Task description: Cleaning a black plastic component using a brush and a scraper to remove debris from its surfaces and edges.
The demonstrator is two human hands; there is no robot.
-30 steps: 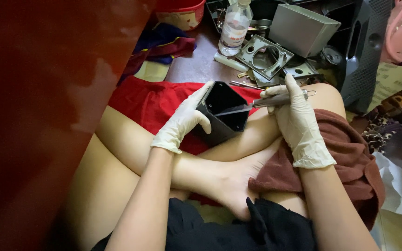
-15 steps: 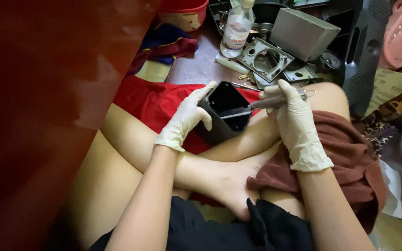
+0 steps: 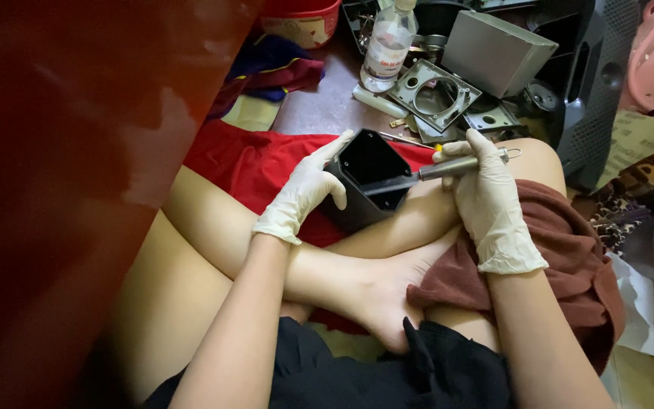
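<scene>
The gloved left hand [image 3: 304,189] grips the side of a black square open-topped plastic housing [image 3: 365,178] resting on the person's crossed legs. The gloved right hand [image 3: 490,201] clasps a slim grey metal tool [image 3: 433,170], its tip apparently inside the housing. Behind stands 1 clear plastic bottle [image 3: 389,38].

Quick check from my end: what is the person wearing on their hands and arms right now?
Both the left hand and the right hand wear thin, cream-white disposable gloves, wrinkled, with rolled cuffs ending at the wrists. The forearms above them are bare: no sleeves, watch or jewellery visible.
</scene>
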